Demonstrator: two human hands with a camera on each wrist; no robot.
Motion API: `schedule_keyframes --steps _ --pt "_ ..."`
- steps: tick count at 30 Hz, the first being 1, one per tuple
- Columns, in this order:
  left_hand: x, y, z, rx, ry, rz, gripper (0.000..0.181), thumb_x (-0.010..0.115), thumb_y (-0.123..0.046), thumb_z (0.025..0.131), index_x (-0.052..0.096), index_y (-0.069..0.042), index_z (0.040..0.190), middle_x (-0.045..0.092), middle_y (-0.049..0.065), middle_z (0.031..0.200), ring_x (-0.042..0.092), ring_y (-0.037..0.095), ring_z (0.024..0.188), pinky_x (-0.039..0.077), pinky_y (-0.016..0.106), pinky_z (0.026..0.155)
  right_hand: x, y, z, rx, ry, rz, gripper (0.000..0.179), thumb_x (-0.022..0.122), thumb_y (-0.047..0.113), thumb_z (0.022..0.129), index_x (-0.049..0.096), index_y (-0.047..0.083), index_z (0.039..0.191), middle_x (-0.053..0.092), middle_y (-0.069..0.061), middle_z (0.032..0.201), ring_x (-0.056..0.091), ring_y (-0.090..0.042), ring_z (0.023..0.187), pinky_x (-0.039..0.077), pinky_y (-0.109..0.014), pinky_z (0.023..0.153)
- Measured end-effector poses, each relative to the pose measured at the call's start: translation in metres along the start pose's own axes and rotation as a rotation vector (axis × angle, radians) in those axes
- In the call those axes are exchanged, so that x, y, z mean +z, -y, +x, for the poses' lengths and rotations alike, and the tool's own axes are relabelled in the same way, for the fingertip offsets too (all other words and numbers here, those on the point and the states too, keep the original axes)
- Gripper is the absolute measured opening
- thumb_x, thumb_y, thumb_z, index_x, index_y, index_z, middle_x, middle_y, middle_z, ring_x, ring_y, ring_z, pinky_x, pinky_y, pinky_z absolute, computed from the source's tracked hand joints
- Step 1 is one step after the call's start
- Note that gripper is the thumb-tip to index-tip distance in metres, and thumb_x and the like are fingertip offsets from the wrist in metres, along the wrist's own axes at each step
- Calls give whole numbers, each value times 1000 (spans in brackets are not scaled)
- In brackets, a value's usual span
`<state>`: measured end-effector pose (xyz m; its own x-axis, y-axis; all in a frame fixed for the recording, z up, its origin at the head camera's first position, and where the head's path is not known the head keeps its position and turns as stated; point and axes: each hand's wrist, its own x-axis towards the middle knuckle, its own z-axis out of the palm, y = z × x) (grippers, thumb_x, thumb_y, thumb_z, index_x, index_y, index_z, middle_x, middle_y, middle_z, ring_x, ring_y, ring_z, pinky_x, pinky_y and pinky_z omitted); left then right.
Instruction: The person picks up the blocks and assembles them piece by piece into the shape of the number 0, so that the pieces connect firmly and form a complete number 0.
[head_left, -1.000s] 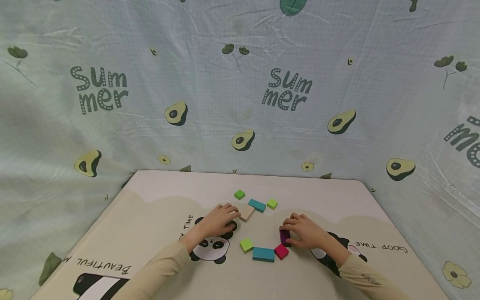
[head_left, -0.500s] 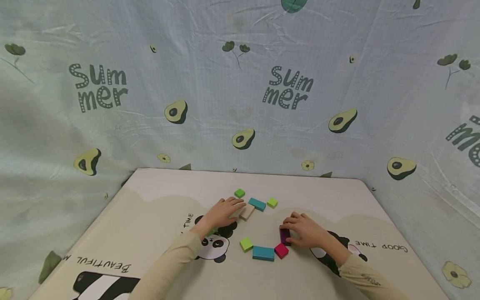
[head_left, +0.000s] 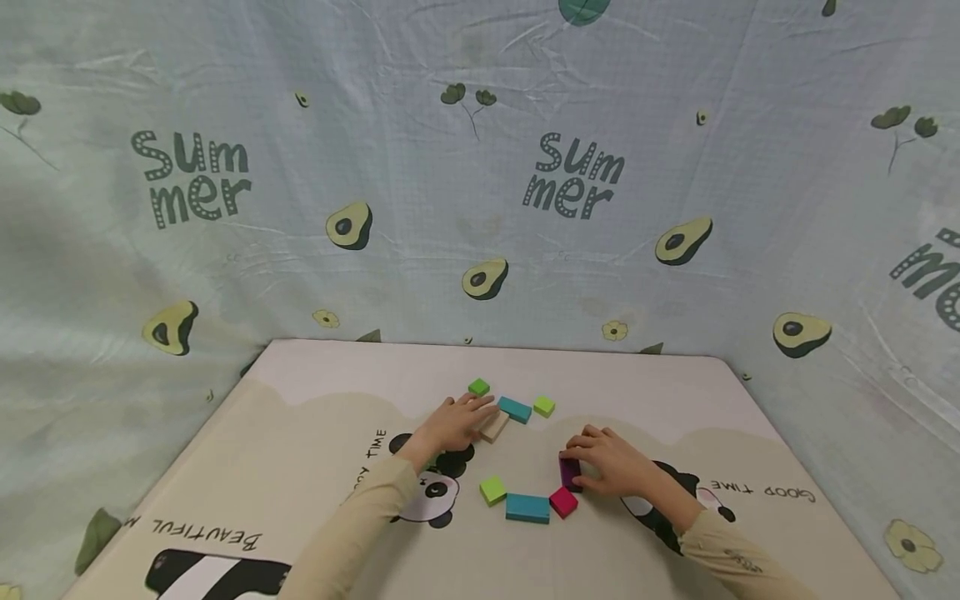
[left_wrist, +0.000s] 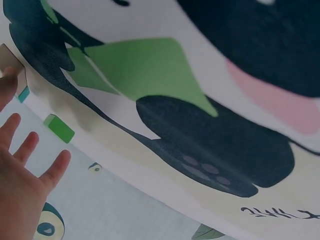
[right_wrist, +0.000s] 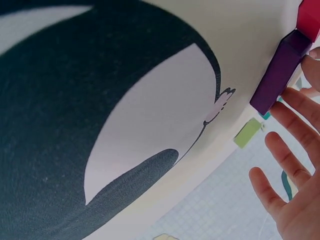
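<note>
In the head view my left hand (head_left: 452, 423) reaches over a plain wooden block (head_left: 494, 427), its fingers extended. The left wrist view shows the fingers (left_wrist: 54, 172) spread, with one digit overlapping the wooden block (left_wrist: 11, 65); firm contact is hard to tell. My right hand (head_left: 609, 462) pinches a purple block (head_left: 570, 472) between thumb and fingertips. In the right wrist view, the purple block (right_wrist: 281, 72) meets a red block (right_wrist: 309, 20) at one end. That red block (head_left: 563, 502) lies beside a blue block (head_left: 527, 507), with a lime block (head_left: 492, 490) at its left.
Behind the wooden block lie another blue block (head_left: 514, 409), a green block (head_left: 479, 387) and a second lime block (head_left: 544, 407). All rest on a table (head_left: 645, 567) printed with pandas and lettering. A patterned curtain (head_left: 420, 167) hangs at the table's back and sides.
My left hand has moved right and slightly away from me, coming over the wooden block. The right hand stays at the purple block, and the blocks keep their places.
</note>
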<state>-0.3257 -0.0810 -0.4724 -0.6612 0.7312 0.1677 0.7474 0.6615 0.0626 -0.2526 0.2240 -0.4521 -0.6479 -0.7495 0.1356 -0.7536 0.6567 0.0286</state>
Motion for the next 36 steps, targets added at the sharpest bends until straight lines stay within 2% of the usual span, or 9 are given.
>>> schedule_keyframes --steps 3,4,6,12,19,23,30,36 --pt "-1 -1 3 -7 8 7 57 57 -21 86 33 -20 138 30 0 145 33 24 127 37 51 89 -1 0 0 12 9 1 35 64 34 79 62 18 111 61 2 107 47 -15 97 42 -39 79" --pt "-9 -8 2 -27 31 -8 57 59 -17 84 36 -15 136 33 3 143 35 26 126 37 53 89 -1 0 0 14 11 0 35 63 34 80 62 18 111 60 2 107 47 -15 98 42 -39 80" --pt "-10 -10 2 -28 40 25 54 57 -17 85 38 -14 135 35 4 142 36 27 125 38 51 88 -1 1 0 11 4 0 36 64 33 79 62 18 111 60 2 107 47 -15 98 42 -39 80" --pt "-14 -17 1 -47 114 70 50 51 -15 89 36 -16 136 33 2 144 34 27 127 38 52 90 -1 0 1 1 -18 2 36 64 32 79 62 17 111 61 1 106 48 -15 96 43 -40 80" --pt "-12 -18 -1 -56 121 67 48 50 -20 90 38 -16 136 34 1 143 33 28 129 36 52 94 0 1 2 2 -16 3 35 64 32 79 62 17 111 61 1 106 48 -15 96 43 -39 79" --pt "-11 -19 -3 -48 125 84 48 50 -25 90 38 -16 136 36 1 142 34 27 128 37 51 93 2 -1 1 -21 -49 -2 35 63 35 80 63 16 109 61 1 104 48 -14 94 43 -38 77" --pt "-13 -21 -10 -29 110 75 49 54 -24 88 40 -13 133 41 4 138 39 26 123 37 47 92 -1 1 1 23 26 16 36 62 34 80 61 17 113 60 2 108 48 -15 97 43 -39 80" --pt "-14 -20 -14 -1 90 91 48 56 -26 86 43 -12 130 43 7 135 39 28 122 38 48 90 0 0 -1 9 4 12 35 63 32 80 62 16 112 60 1 107 48 -15 95 43 -39 77"
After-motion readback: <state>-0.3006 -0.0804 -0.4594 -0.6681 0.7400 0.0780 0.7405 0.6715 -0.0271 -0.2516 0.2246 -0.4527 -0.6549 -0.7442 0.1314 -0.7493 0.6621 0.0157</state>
